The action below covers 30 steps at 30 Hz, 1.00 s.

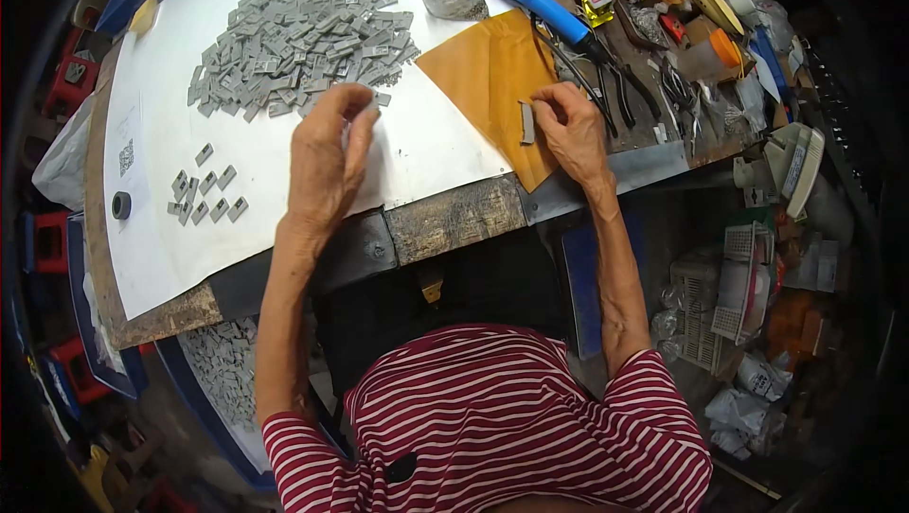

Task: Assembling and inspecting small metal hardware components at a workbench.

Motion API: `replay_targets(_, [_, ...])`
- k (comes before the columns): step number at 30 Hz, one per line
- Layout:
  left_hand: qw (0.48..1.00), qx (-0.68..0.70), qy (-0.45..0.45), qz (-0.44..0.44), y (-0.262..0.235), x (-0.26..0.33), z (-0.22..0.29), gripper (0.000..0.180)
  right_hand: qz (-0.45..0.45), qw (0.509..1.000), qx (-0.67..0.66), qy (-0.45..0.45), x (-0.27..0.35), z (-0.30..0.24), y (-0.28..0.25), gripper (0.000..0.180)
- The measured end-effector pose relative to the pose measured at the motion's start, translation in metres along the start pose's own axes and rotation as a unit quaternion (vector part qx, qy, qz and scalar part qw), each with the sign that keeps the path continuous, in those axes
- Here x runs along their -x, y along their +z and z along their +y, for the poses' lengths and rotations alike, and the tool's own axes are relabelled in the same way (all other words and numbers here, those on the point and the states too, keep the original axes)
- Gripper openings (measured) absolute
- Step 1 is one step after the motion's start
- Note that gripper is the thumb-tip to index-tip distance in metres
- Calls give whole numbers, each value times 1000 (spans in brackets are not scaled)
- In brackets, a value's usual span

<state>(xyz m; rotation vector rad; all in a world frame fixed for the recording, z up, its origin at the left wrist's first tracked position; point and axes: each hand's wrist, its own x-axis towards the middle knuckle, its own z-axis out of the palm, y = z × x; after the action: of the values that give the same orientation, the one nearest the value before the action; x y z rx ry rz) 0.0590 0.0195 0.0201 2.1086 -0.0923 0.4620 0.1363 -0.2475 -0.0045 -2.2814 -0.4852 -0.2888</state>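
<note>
My left hand (pixel 327 158) reaches to the near edge of a large heap of small grey plastic parts (pixel 303 35) on a white sheet (pixel 426 144); its fingertips pinch together at the heap's edge, and what they hold I cannot tell. My right hand (pixel 568 125) rests on a tan paper sheet (pixel 488 73) and holds one small grey part (pixel 526 122) upright between thumb and fingers. Several sorted grey parts (pixel 204 193) lie in short rows at the left of the white sheet.
A blue-handled tool (pixel 538 0) with a black cable lies behind the tan sheet. Pliers, scissors (pixel 680 97), snack packets and a clear bag crowd the back right. A black tape roll (pixel 121 204) sits far left. Baskets and a tray of grey parts sit below the bench.
</note>
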Motion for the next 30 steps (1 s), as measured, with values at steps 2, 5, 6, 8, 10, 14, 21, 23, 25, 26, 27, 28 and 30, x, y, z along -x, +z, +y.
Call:
replay_targets(2, [1000, 18, 9, 8, 9, 3, 4, 14, -14, 995, 77, -55, -3, -3, 1, 11])
replay_targets(5, [999, 45, -3, 4, 19, 7, -1, 13, -29, 988, 105, -111, -7, -1, 3, 9])
replay_targets(6, [998, 62, -3, 0, 20, 8, -3, 13, -30, 988, 106, -111, -9, -1, 3, 9])
replay_targets(8, [998, 68, -6, -6, 22, 9, -4, 14, -55, 979, 132, -142, -10, -1, 1, 7])
replay_targets(10, [998, 64, 15, -7, 23, 10, -5, 14, -65, 975, 144, -154, -12, -2, 0, 7])
replay_targets(14, [998, 66, 1, -22, 24, 10, -2, 14, -85, 961, 172, -200, -15, 2, 1, 8])
replay_targets(21, [997, 73, 19, -15, 24, 11, -3, 14, -125, 947, 209, -210, -19, 0, -3, 8])
replay_targets(23, [997, 70, 26, -17, 24, 12, -3, 15, -135, 944, 216, -208, -19, 2, -3, 7])
replay_targets(25, [997, 67, 20, -20, 23, 12, -2, 15, -138, 945, 216, -205, -20, 4, -2, 7])
replay_targets(26, [997, 68, 20, -19, 24, 12, -2, 15, -140, 945, 214, -202, -20, 5, -2, 7])
replay_targets(27, [997, 69, 20, -20, 24, 12, -2, 15, -141, 945, 215, -203, -21, 6, -2, 7])
replay_targets(28, [997, 69, 20, -21, 23, 12, -2, 16, -147, 943, 219, -203, -22, 7, -3, 7])
replay_targets(30, [997, 69, 17, -22, 23, 12, -2, 15, -153, 941, 222, -203, -22, 8, -4, 6])
